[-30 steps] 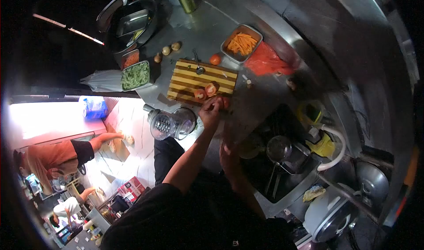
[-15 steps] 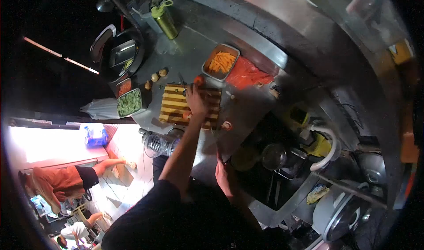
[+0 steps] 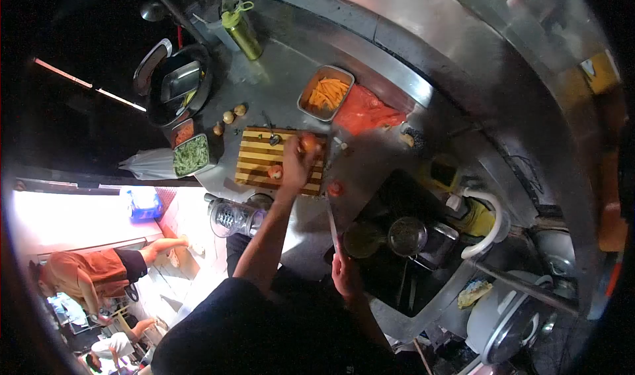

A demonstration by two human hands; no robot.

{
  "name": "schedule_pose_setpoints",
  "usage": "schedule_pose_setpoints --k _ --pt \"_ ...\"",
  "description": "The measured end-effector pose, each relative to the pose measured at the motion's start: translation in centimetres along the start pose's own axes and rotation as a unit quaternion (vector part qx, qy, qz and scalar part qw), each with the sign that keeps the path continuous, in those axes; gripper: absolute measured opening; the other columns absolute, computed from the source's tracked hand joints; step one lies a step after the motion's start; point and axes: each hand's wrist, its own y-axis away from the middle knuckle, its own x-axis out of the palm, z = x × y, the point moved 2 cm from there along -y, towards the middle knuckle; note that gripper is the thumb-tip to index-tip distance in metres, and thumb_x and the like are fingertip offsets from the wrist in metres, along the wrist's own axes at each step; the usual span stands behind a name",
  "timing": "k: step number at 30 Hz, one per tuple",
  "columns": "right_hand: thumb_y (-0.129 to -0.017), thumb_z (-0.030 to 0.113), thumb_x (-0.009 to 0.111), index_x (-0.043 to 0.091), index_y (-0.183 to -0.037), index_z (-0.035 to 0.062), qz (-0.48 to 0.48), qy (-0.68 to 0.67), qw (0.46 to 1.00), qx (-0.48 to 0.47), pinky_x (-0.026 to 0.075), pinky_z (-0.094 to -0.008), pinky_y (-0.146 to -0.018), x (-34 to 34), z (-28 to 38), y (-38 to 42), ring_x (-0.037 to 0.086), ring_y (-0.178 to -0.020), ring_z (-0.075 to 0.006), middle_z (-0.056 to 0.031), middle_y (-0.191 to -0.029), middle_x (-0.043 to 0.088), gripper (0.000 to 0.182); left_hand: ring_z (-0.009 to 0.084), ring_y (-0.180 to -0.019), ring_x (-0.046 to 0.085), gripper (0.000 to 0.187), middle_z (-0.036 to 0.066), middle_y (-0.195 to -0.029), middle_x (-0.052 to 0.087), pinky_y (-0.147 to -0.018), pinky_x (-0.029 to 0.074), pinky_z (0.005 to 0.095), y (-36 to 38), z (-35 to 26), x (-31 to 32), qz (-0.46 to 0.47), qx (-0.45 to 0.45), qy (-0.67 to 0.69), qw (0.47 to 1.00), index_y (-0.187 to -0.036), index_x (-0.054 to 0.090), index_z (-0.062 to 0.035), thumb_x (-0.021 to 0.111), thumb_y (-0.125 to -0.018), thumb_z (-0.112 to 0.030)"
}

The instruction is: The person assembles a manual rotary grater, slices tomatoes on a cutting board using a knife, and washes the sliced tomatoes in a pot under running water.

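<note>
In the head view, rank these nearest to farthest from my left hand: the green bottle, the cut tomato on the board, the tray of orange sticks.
From your left hand:
1. Cut tomato: just left of it, on the striped board.
2. Tray of orange sticks: beyond the board.
3. Green bottle: farther back, toward the left.

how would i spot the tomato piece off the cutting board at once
On the steel counter, find the striped cutting board. Just past its lower right corner, near the tip of the knife, sits the tomato piece. It rests off the board, whereas another cut piece lies on the board and a tomato is in the left hand.
</note>
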Motion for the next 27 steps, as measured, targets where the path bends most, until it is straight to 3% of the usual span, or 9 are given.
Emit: schedule_pose_setpoints --k 2,3,6,8,11,14,21,24,27 --pt "-0.104 0.015 0.055 0.053 -0.142 0.0002 -0.005 -0.027 0.999 -0.04 0.051 -0.0444 -0.095 -1.2 0.7 -1.1 0.061 -0.119 -0.0442 -0.0285 -0.128 0.062 0.041 0.0352 -0.11 0.061 0.044 0.018 -0.116 0.063 -0.093 0.049 0.0431 3.2 0.1 0.3 0.055 0.048 0.013 0.997 -0.123 0.06 -0.0014 0.074 -0.082 -0.002" --pt "-0.105 0.017 0.054 0.052 -0.143 0.0003 -0.001 -0.052 0.998 -0.023 0.05 -0.0441 -0.098 -1.5 1.2 -1.7 0.06 -0.121 -0.0434 -0.0281 -0.13 0.062 0.042 0.0358 -0.11 0.061 0.046 0.018 -0.116 0.063 -0.093 0.049 0.0434 4.3 0.4 0.5 0.081 0.072 0.021 0.994 -0.124 0.06 -0.0017 0.074 -0.081 -0.001" --pt "-0.107 0.022 0.049 0.049 -0.147 0.0001 0.034 -0.099 0.993 0.046 0.048 -0.0434 -0.104 -1.8 1.7 -2.9 0.058 -0.128 -0.0411 -0.0268 -0.137 0.059 0.045 0.0379 -0.112 0.06 0.048 0.018 -0.116 0.063 -0.094 0.049 0.0444 6.2 1.9 0.3 0.13 -0.064 0.029 0.989 -0.128 0.059 -0.0029 0.071 -0.081 0.001" --pt "-0.109 0.027 0.045 0.047 -0.149 -0.0002 0.084 -0.095 0.985 0.121 0.047 -0.0432 -0.106 -2.1 1.6 -3.5 0.057 -0.131 -0.0398 -0.0259 -0.141 0.058 0.048 0.0388 -0.113 0.06 0.05 0.019 -0.118 0.063 -0.095 0.049 0.0453 6.4 2.8 0.0 0.117 -0.018 -0.011 0.993 -0.13 0.058 -0.0034 0.068 -0.082 0.003" --pt "-0.11 0.033 0.042 0.047 -0.15 0.0005 0.0 -0.082 0.996 -0.024 0.046 -0.0446 -0.108 -2.2 2.4 -5.5 0.057 -0.131 -0.0397 -0.0242 -0.142 0.057 0.051 0.04 -0.116 0.059 0.048 0.02 -0.123 0.061 -0.099 0.049 0.0465 6.0 3.0 -1.1 0.131 0.002 -0.077 0.988 -0.135 0.058 -0.0048 0.065 -0.087 0.001" --pt "-0.111 0.036 0.041 0.044 -0.151 0.0009 0.019 -0.031 0.998 -0.049 0.045 -0.0455 -0.11 -3.0 3.4 -6.5 0.056 -0.132 -0.039 -0.0226 -0.144 0.056 0.054 0.04 -0.115 0.06 0.048 0.02 -0.124 0.06 -0.1 0.049 0.0462 6.0 2.8 -1.4 0.12 0.023 -0.086 0.989 -0.136 0.06 -0.0052 0.065 -0.088 0.0" --pt "-0.108 0.027 0.047 0.042 -0.154 0.0036 0.055 -0.091 0.994 -0.017 0.05 -0.0468 -0.105 -1.1 1.4 -7.5 0.058 -0.129 -0.0402 -0.0241 -0.142 0.058 0.052 0.04 -0.107 0.063 0.045 0.021 -0.118 0.063 -0.093 0.051 0.0453 5.4 2.0 -1.7 0.114 0.076 -0.052 0.989 -0.126 0.066 -0.0036 0.07 -0.081 -0.001" --pt "-0.106 0.022 0.05 0.041 -0.154 0.0043 0.085 -0.042 0.995 0.018 0.051 -0.0469 -0.103 -1.9 2.5 -8.0 0.061 -0.125 -0.0404 -0.0246 -0.137 0.061 0.052 0.0414 -0.106 0.063 0.044 0.021 -0.116 0.065 -0.092 0.05 0.0474 5.0 3.4 -1.4 0.131 -0.007 -0.063 0.989 -0.124 0.066 -0.0039 0.07 -0.079 -0.001" --pt "-0.104 0.019 0.052 0.041 -0.154 0.0065 0.087 -0.026 0.996 0.009 0.052 -0.0471 -0.1 -1.5 1.5 -7.8 0.063 -0.121 -0.0403 -0.0236 -0.134 0.063 0.053 0.0401 -0.11 0.061 0.05 0.02 -0.114 0.065 -0.096 0.049 0.0475 5.4 6.2 -0.3 0.142 -0.005 -0.085 0.986 -0.13 0.061 -0.0041 0.073 -0.082 -0.004"
